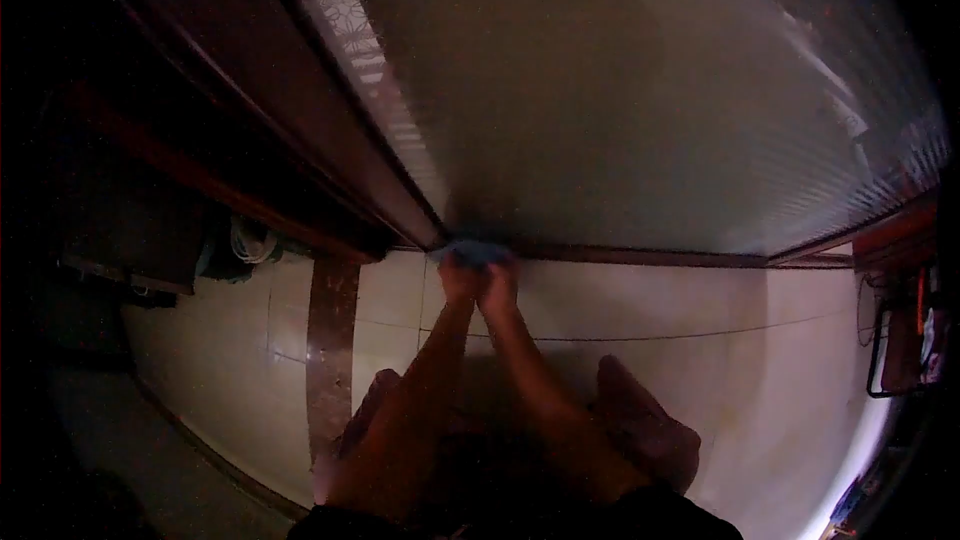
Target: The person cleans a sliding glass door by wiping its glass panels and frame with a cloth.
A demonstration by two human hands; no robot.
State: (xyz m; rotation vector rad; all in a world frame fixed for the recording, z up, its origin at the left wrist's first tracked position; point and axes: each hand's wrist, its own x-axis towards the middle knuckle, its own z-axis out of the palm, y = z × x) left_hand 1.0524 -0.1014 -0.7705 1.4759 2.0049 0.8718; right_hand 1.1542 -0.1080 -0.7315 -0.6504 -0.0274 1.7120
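My left hand (460, 281) and my right hand (498, 283) are side by side, closed on a bluish cloth (474, 251). The cloth is bunched at the lower left corner of a large glass-like panel (600, 110), against its dark frame (640, 257). Dim light and blur hide the separate fingers. Both of my arms reach forward between my bent knees.
A dark wooden post (340, 110) rises left of the panel. Pale floor tiles (640, 305) lie below, crossed by a brown strip (331, 360). At left is a coiled pale cord or hose (252, 240); at right stands a dark-framed object (880, 350).
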